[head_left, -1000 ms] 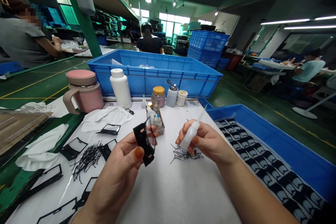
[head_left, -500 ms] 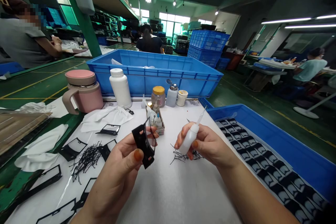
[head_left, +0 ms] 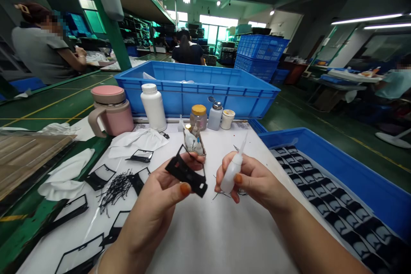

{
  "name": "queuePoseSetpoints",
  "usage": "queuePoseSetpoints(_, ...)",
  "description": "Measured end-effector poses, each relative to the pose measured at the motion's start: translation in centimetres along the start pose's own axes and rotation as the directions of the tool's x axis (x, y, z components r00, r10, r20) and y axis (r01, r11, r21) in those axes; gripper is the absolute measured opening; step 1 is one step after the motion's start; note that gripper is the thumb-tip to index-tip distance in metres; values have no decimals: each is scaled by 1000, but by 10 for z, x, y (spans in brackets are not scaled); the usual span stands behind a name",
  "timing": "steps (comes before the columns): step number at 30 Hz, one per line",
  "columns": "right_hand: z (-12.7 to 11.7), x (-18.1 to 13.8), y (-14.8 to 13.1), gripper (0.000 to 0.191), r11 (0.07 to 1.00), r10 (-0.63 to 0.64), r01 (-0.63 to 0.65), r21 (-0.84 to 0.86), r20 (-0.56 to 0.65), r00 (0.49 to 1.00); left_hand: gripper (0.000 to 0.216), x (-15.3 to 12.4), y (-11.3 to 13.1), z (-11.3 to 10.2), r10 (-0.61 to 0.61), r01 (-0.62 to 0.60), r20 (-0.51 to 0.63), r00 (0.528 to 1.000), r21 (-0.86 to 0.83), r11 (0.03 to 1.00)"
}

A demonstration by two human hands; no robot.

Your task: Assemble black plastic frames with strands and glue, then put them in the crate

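Note:
Between the thumb and fingers of my left hand is a black plastic frame with a thin-rimmed opening, held tilted above the table. My right hand grips a small white squeeze bottle, its narrow nozzle pointing up and away from me. The bottle and the frame are apart. Under my right hand lie some short black strips, partly hidden by it. To the left of my left hand is a larger heap of black strips, with several similar black frames around it.
A blue crate stands behind a white bottle, a pink mug, a yellow-lidded jar and a small box of bottles. At right, a blue bin holds rows of black pieces. White cloths lie at left. Other people sit farther off.
My left hand has turned the black frame from nearly upright to a slant, and its lower end now points right. The squeeze bottle stays in my right hand, slightly more upright. The view has shifted left.

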State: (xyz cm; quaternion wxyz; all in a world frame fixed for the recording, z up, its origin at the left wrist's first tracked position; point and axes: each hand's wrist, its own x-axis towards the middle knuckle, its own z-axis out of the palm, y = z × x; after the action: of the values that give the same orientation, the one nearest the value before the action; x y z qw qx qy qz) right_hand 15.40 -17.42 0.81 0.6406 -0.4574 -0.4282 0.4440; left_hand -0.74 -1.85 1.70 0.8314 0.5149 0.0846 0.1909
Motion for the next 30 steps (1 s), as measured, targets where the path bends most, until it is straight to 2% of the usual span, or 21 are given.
queuePoseSetpoints(7,14,4,4,19,987,158,-155,48,-74,985,49,4,-7,2,6,-5,85,996,-12,1000)
queuePoseSetpoints(13,20,2,4,24,984,179,-176,41,-129,975,54,5,-19,1,-11,10,135,991,8,1000)
queuePoseSetpoints(19,17,2,2,25,987,160,-163,5,-226,961,60,7,-19,1,-58,52,61,996,90,995)
queuePoseSetpoints(25,14,-1,0,25,960,87,-172,-219,-349,933,22,5,-17,0,-26,31,-18,999,331,943)
queuePoseSetpoints(30,22,-3,-5,21,884,-13,-173,-435,-393,920,18,4,-14,3,-32,59,-70,997,417,907)
